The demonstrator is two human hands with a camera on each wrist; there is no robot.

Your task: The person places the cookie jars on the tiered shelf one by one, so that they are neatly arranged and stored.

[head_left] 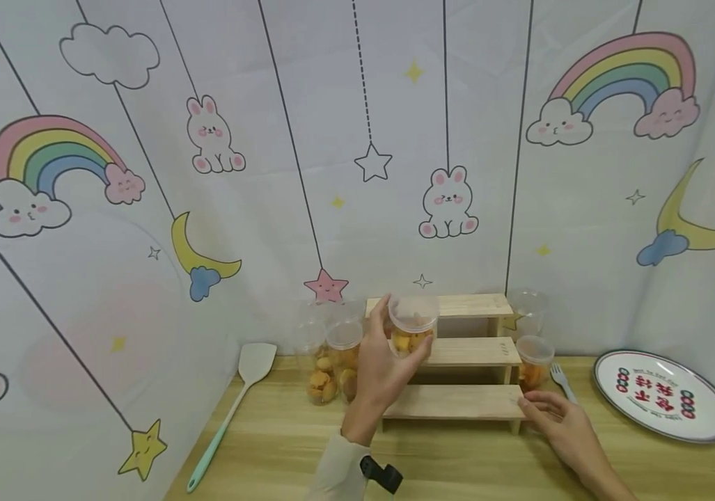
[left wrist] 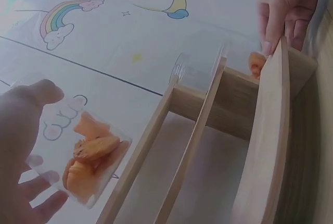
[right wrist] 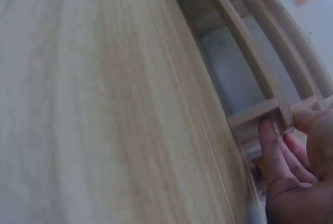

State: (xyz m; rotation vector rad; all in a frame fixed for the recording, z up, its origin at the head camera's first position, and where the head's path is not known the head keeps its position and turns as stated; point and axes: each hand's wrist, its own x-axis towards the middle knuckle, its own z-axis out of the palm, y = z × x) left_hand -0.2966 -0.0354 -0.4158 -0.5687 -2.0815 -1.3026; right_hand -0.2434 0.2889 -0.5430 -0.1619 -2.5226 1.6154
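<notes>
Fingers of the left hand [head_left: 382, 369] curl round a jar [head_left: 415, 339], with the thumb on one side and the rest on the other. The jar is up off the desk [head_left: 269, 445], by the two far boards of a wood stand [head_left: 457, 402]. I cannot tell if it touches the wood. The right hand [head_left: 559, 423] pinches the right end of the near, low board.

To do this well, the left hand should hold the jar snug but not squeeze hard, as the thin sides may bend. The jar is best held level, so the snacks [left wrist: 91, 153] do not roll about. Its bottom should not bump the edge of a board. The right hand should hold the stand firm and not tug, or it might slide.

The jar is clear and round, with a pale, see-through top. Its snacks are orange and yellow, and they lie in a lumpy heap down low. One long bit has dark marks on it. Above the heap, the jar looks bare. Its sides are a bit shiny.
</notes>
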